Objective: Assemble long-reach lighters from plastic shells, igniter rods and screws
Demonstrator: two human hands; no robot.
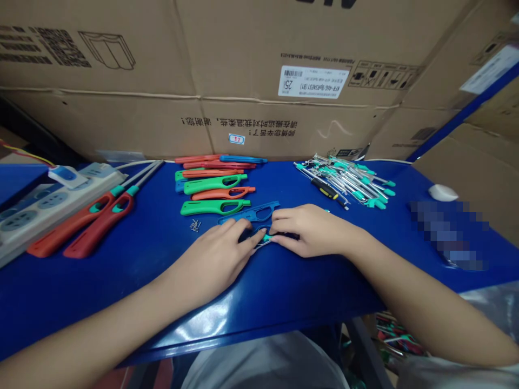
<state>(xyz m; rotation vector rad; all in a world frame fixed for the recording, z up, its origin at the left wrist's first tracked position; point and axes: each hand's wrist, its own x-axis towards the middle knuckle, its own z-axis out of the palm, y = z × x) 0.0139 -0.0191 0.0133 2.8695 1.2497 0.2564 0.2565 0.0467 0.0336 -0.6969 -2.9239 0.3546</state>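
Observation:
My left hand [225,248] and my right hand [314,229] meet over the table, fingers bent and closed around a small lighter assembly. Between the fingertips shows its teal trigger [266,237], with a thin pale wire or rod below it. A dark blue lighter handle shell lies partly hidden under the fingers. Just behind them rests another blue handle shell [253,214], its inside facing up. Left of it, several green and orange handle shells [214,207] are stacked in a column. A little pile of screws [195,226] sits beside my left hand.
At the back right lie many metal lighter rods with teal triggers [360,183] and a black-yellow screwdriver [324,188]. Two finished-looking red lighters [101,224] lie by a power strip [52,202] on the left. A cardboard wall [243,65] closes the back of the blue table [308,292].

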